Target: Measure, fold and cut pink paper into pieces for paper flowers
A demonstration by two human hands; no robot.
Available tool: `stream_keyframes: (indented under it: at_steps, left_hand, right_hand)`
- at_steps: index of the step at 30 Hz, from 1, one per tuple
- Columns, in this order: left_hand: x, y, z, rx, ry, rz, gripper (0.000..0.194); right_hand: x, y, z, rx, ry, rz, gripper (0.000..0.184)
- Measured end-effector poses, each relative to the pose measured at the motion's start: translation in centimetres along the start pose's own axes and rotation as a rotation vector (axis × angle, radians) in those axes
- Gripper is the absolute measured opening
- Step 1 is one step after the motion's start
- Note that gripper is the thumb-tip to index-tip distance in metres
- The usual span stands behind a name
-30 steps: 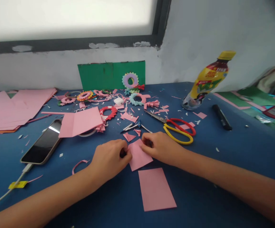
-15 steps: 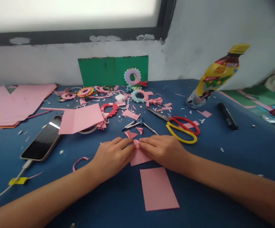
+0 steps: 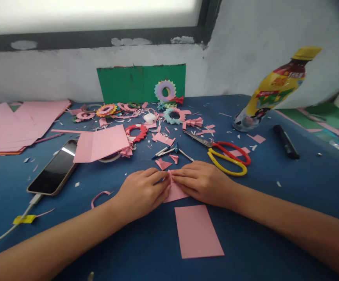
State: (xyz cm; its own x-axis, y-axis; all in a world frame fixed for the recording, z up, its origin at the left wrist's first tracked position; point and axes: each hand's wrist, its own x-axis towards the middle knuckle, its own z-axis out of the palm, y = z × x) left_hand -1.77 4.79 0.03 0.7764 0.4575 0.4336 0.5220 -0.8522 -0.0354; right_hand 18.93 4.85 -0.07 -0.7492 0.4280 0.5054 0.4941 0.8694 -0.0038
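Observation:
A small piece of pink paper [image 3: 175,192] lies on the blue table between my hands, its far edge creased or folded. My left hand [image 3: 146,192] presses on its left side with the fingers bent together. From the right, my right hand [image 3: 204,181] holds it down with its fingertips, which cover part of the fold. Just nearer to me lies a flat pink paper rectangle [image 3: 198,232]. Beyond my fingertips are pink paper scraps [image 3: 163,164] and a drawing compass [image 3: 176,148]. Scissors [image 3: 228,158] with red and yellow handles lie past my right hand.
A phone [image 3: 55,168] on a charging cable lies at left, near a folded pink sheet [image 3: 105,143]. Pink sheets [image 3: 40,121] are stacked farther back. Paper rings [image 3: 136,133] and a green board [image 3: 141,84] are at the back. A bottle [image 3: 275,91] and black marker [image 3: 286,141] stand and lie at right.
My left fingers have shifted slightly over the fold of the pink paper, hiding more of it. The whole view has moved a little; the other things stay in place.

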Motion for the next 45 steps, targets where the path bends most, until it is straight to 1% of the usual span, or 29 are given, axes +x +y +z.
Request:
stream_keyframes:
  at_steps: [3, 6, 18, 26, 33, 36, 40, 43, 45]
  left_hand:
    - [0.0, 0.0, -0.2, -0.031, -0.040, -0.019, 0.025]
    - [0.0, 0.0, -0.2, -0.058, -0.052, -0.020, 0.025]
    - [0.1, 0.0, -0.3, -0.101, -0.041, -0.020, 0.022]
    - [0.3, 0.0, -0.2, -0.181, -0.057, -0.064, 0.020]
    - [0.5, -0.1, -0.3, -0.193, -0.124, -0.072, 0.020]
    - [0.6, 0.2, -0.6, -0.144, -0.188, -0.057, 0.020]
    - [1.0, 0.5, -1.0, -0.071, -0.284, -0.032, 0.019]
    - [1.3, 0.7, -1.3, -0.075, -0.319, -0.040, 0.020]
    - [1.4, 0.9, -1.4, -0.078, -0.327, -0.044, 0.025]
  right_hand:
    - [0.1, 0.0, 0.0, 0.008, -0.015, 0.011, 0.020]
    - [0.0, 0.1, 0.0, 0.013, -0.024, 0.015, 0.021]
    - [-0.2, 0.1, 0.3, -0.003, -0.006, -0.004, 0.021]
    - [0.1, 0.1, 0.1, 0.000, -0.025, -0.026, 0.023]
    - [0.3, 0.2, -0.2, 0.023, -0.090, -0.029, 0.026]
    - [0.4, 0.0, -0.3, 0.005, -0.143, -0.035, 0.026]
    - [0.5, -0.9, -0.2, -0.060, -0.204, -0.026, 0.026]
    - [0.2, -1.9, -0.5, -0.097, -0.231, 0.028, 0.027]
    - [-0.1, -2.4, -0.9, -0.111, -0.252, 0.043, 0.027]
